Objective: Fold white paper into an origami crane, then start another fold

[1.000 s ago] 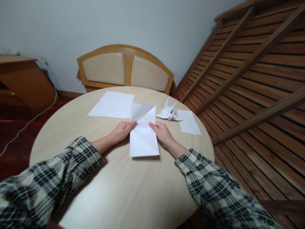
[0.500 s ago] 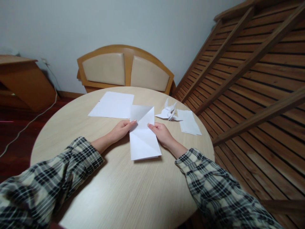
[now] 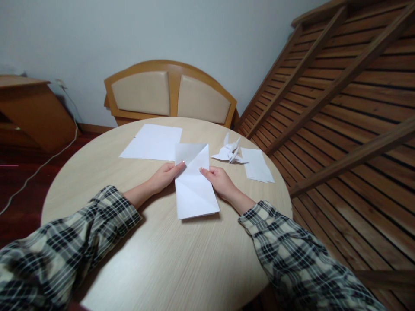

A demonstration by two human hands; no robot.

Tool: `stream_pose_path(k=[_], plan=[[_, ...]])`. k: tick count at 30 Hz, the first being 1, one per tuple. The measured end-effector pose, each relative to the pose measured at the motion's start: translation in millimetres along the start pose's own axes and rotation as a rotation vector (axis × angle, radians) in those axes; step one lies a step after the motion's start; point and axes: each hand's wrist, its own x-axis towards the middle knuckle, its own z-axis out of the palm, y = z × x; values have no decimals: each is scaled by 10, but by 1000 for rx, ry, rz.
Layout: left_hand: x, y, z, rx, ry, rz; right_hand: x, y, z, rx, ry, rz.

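Observation:
A creased, folded sheet of white paper [image 3: 194,194] is held between my two hands over the table. My left hand [image 3: 164,177] pinches its left edge, thumb on top and the other fingers mostly hidden beneath. On the opposite edge my right hand [image 3: 221,180] grips it the same way, a little lower than the paper's top. Diagonal and crosswise creases mark its face. Just beyond my right hand lie folded paper cranes [image 3: 229,151], overlapping so that I cannot tell how many.
A larger stack of white paper [image 3: 151,141] lies at the back left of the round wooden table [image 3: 207,268]. Smaller paper pieces [image 3: 258,166] lie at the right. Behind stands a padded wooden headboard [image 3: 141,93]; slatted wood panelling [image 3: 350,108] leans along the right.
The folded paper has shifted very slightly to the left and tilted a touch in my hands. Both hands keep their grip; everything else stays as it was.

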Motion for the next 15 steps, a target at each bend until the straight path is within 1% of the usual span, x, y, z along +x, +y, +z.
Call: stream_pose_path(k=[7, 12, 15], plan=[[-15, 46, 23, 58, 87, -4, 8, 1, 8, 5, 6, 4], [1, 25, 19, 22, 77, 6, -2, -10, 9, 19, -6, 20], [9, 8, 15, 8, 94, 14, -6, -9, 10, 21, -25, 27]])
